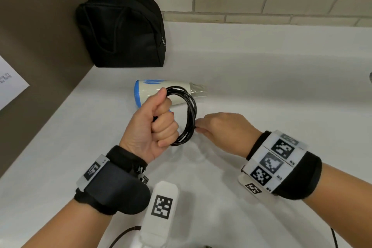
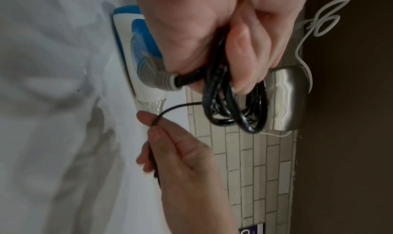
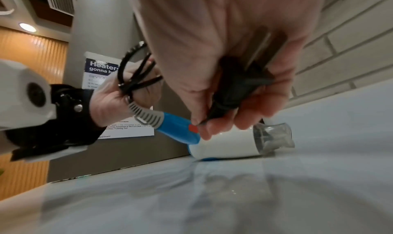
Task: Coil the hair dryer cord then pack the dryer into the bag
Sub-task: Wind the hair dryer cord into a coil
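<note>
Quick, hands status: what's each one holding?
Left hand: gripping the coiled cord and dryer handle.
Right hand: pinching the plug end.

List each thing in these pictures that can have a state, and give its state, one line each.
cord: mostly coiled, loops held in the left hand.
plug: gripped in the right hand, not yet wound in.
hair dryer: lying on its side on the counter, not packed.
bag: upright against the wall; open or zipped, cannot tell.
</note>
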